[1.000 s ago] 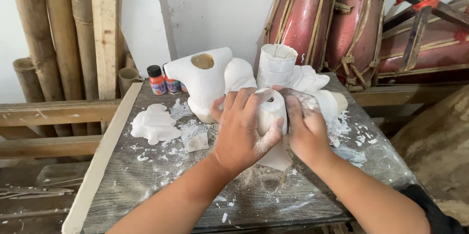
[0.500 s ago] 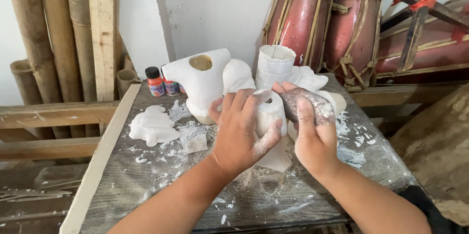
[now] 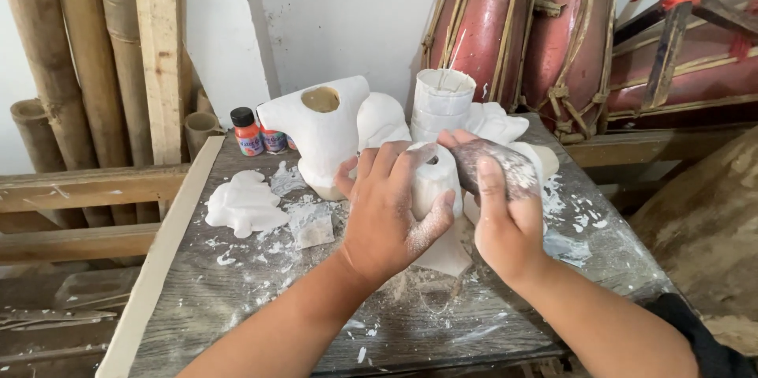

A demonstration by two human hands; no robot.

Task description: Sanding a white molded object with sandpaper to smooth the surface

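My left hand (image 3: 392, 212) wraps around a white plaster piece (image 3: 435, 181) with a small hole near its top, holding it upright on the grey worktable (image 3: 237, 299). My right hand (image 3: 501, 220) presses a folded grey sheet of sandpaper (image 3: 497, 166) against the piece's right side. Both hands are dusted white. Plaster dust and chips lie under the piece.
Behind stand a large white hollow plaster form (image 3: 324, 129), a white cup-shaped cast (image 3: 442, 98), a flat white cast (image 3: 243, 203) and two small paint bottles (image 3: 249, 132). Two red drums (image 3: 521, 31) stand at the back right, bamboo poles (image 3: 55, 54) at the left.
My right hand with the sandpaper has slid a little along the plaster piece's right side. My left hand keeps its hold; the piece has barely moved.
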